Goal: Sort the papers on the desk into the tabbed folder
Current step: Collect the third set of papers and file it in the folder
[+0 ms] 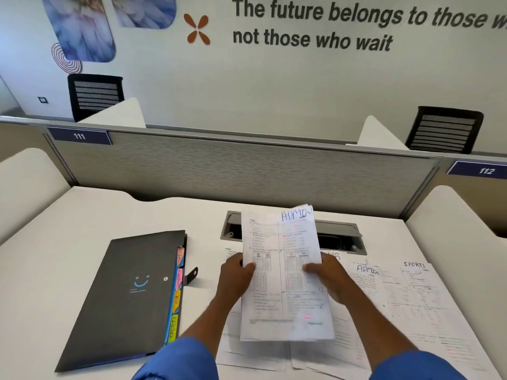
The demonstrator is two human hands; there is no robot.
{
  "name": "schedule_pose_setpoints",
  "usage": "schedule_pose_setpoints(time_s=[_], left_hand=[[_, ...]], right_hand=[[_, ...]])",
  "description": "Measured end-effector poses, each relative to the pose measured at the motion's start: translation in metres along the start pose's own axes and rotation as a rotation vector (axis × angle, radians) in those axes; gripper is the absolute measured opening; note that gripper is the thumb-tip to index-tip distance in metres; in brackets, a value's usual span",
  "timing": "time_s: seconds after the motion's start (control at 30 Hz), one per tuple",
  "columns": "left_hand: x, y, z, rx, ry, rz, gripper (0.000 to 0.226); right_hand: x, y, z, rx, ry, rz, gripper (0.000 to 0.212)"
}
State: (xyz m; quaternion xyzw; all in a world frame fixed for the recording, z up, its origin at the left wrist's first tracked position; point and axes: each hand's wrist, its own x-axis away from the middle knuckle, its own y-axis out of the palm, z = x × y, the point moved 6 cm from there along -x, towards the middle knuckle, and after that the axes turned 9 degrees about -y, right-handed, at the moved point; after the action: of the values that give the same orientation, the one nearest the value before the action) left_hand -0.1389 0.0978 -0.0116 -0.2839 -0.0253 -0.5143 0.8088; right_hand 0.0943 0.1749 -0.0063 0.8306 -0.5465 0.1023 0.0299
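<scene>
Holding a sheaf marked "ADMIN" above the desk, we grip it with left hand and right hand; the folder lies shut at left.

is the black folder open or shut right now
Shut, but not fastened: the black folder lies flat with its cover down, coloured tabs poking out along its edge, and its strap lies unclipped.

A grey partition carries number plates 111 and 112, with a recessed cable box just before it. Beyond stand a left chair and a right chair, both black. The wall behind bears dark lettering and an orange mark.
</scene>
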Motion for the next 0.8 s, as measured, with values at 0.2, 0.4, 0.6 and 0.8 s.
schedule_pose_setpoints(time_s=[0.2, 0.4, 0.6, 0.8], left_hand=[[0.016, 0.042, -0.015, 0.068, -0.115, -0.283, 0.031], [0.021, 0.076, -0.009, 0.127, -0.144, -0.336, 0.030], [0.029, 0.112, 0.001, 0.093, -0.140, -0.355, 0.030], [0.040, 0.155, 0.012, 0.052, -0.114, -0.372, 0.026]], right_hand=[[0.028, -0.032, 0.034, -0.056, 0.079, 0.045, 0.025], [0.039, -0.070, 0.048, -0.034, 0.112, 0.094, 0.025], [0.052, -0.113, 0.053, 0.088, 0.106, 0.208, 0.018], [0.060, -0.147, 0.062, 0.290, 0.113, 0.326, 0.017]])
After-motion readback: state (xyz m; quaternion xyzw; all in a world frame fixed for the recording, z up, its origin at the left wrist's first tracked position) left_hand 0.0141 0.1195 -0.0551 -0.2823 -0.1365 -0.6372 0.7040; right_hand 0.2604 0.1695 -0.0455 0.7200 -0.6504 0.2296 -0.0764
